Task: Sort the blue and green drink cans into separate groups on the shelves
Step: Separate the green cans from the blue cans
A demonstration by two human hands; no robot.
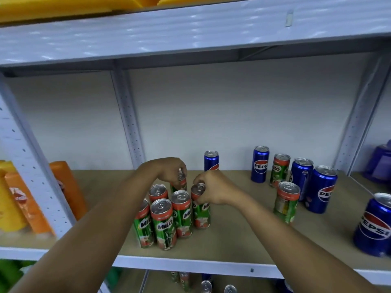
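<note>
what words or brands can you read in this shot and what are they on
"MILO": green cans grouped at centre, and a green can at the back right.
"ORIGINAL": red band of the front green can, small.
"PEPSI": blue cans on the right, partly cut off on most.
Orange bottle label: too blurred to read.

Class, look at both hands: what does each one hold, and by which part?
Each grips a green can by its top rim: the left hand the rear can, the right hand the can at the cluster's right.
</note>
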